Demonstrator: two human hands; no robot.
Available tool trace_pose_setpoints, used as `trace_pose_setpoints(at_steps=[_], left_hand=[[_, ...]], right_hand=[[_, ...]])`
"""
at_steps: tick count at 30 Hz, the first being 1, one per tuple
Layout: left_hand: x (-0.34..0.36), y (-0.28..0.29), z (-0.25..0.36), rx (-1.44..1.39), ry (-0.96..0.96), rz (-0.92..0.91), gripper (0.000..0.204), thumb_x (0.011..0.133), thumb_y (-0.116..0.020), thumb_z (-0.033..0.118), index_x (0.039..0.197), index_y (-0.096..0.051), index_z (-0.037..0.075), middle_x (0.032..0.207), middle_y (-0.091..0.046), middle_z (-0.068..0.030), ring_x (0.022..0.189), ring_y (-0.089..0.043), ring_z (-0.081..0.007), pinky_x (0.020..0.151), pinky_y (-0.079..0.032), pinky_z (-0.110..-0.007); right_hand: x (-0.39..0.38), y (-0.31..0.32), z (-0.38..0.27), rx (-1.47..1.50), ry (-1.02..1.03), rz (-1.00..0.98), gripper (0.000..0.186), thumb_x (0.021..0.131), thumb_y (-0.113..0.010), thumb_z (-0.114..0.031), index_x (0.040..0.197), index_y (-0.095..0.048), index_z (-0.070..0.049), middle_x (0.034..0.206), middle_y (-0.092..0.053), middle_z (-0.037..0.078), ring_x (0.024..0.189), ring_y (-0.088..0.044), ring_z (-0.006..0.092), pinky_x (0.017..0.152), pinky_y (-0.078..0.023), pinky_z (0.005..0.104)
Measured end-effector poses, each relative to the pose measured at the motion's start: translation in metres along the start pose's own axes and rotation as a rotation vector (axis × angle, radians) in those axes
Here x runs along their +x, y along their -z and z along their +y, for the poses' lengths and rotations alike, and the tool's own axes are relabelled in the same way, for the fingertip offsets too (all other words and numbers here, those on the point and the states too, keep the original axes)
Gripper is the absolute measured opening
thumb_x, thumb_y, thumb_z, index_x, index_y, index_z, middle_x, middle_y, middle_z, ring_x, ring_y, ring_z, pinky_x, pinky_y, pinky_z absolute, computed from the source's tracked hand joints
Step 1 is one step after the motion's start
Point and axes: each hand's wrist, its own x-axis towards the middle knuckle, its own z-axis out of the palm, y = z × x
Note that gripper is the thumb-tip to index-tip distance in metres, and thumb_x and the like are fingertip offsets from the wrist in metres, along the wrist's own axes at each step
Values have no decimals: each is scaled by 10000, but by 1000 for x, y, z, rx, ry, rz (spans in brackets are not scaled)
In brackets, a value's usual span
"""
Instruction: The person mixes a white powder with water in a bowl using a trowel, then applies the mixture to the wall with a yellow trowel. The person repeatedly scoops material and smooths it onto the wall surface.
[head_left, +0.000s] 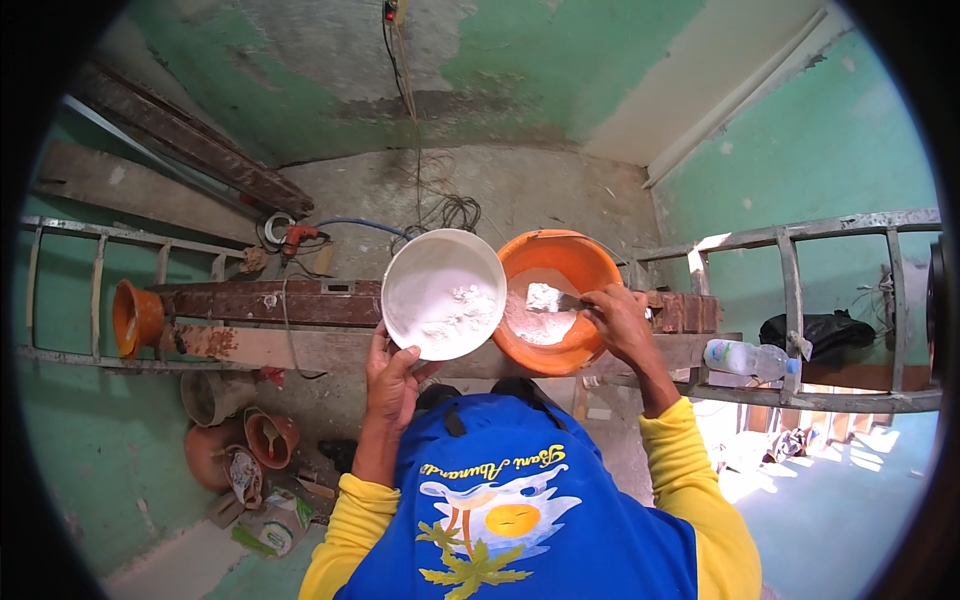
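Clamps a round, smooth white tub (443, 249) by its near rim between thumb and fingers of the left hand (393, 387). Contains, just beyond those fingertips, fine pale powder (470, 308), loose and lumpy toward the right. Pinches a thin tool (568, 302) in the right hand (622, 320), with fingers together on its near end. Bears a crumbly white clump (543, 296) on the tip, left of those fingers, inside a rounded orange bucket (545, 362) also holding chalky white and pinkish powder. Overlaps the tub in view; cannot tell whether touching. Note, well left of the left fingers, a scuffed wooden plank (245, 344) and a flared orange pail (136, 318); right of the right fingers, a clear plastic bottle (745, 358) lying sideways near a hard-railed ladder (790, 290).
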Motion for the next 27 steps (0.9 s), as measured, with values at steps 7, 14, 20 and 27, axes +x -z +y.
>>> trace_pose_setpoints(at_steps=[7, 14, 20, 27], left_hand=[[1, -3, -3, -9, 7, -24, 766, 894, -704, 89, 1573, -349, 77, 1465, -569, -161, 1259, -672, -303, 960, -652, -489], [3, -3, -2, -11, 25, -77, 788, 902, -708, 68, 1581, -309, 75, 1480, -538, -152, 1302, -628, -289, 942, -662, -481], [2, -1, 0, 13, 38, -77, 790, 908, -702, 68, 1586, -296, 78, 1493, -531, -152, 1297, -630, -290, 945, -658, -487], [-1, -2, -2, 17, 9, -8, 769, 896, -694, 97, 1579, -342, 92, 1469, -561, -153, 1252, -670, -288, 913, -663, -455]], right_hand=[[0, 38, -60, 94, 105, 220, 287, 888, -798, -168, 1167, -758, -117, 1003, -684, 51, 987, -651, 254, 917, -400, 424], [13, 10, -97, -194, 271, 447, 306, 848, -733, -98, 1153, -763, -98, 1010, -679, 50, 978, -652, 230, 839, -441, 405], [16, 12, -99, -162, 252, 476, 303, 857, -757, -114, 1159, -767, -115, 1033, -679, 39, 987, -645, 231, 832, -437, 404], [9, 14, -46, -21, 14, 362, 264, 898, -766, -155, 1159, -761, -113, 1030, -679, 59, 1019, -646, 255, 931, -432, 440]])
